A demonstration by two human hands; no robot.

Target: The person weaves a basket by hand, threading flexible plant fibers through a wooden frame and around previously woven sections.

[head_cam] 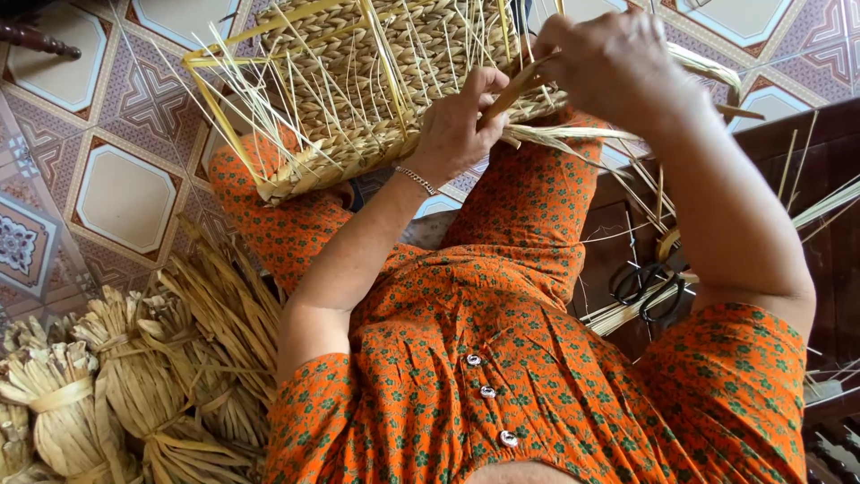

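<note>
- The half-woven basket of pale yellow straw (358, 81) rests on the person's knees, its rim tilted toward them so the working edge is within reach.
- The left hand (457, 125) pinches a flat tan straw strand (520, 85) against the weave.
- The right hand (609, 63) seems closed on that strand's far end, keeping it taut.
- Black-handled scissors (649, 282) lie beside the right thigh; tied straw bundles (134, 385) sit left.

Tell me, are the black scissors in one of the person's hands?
No, the black scissors lie on the dark wooden seat, while both hands work the woven basket.
</note>
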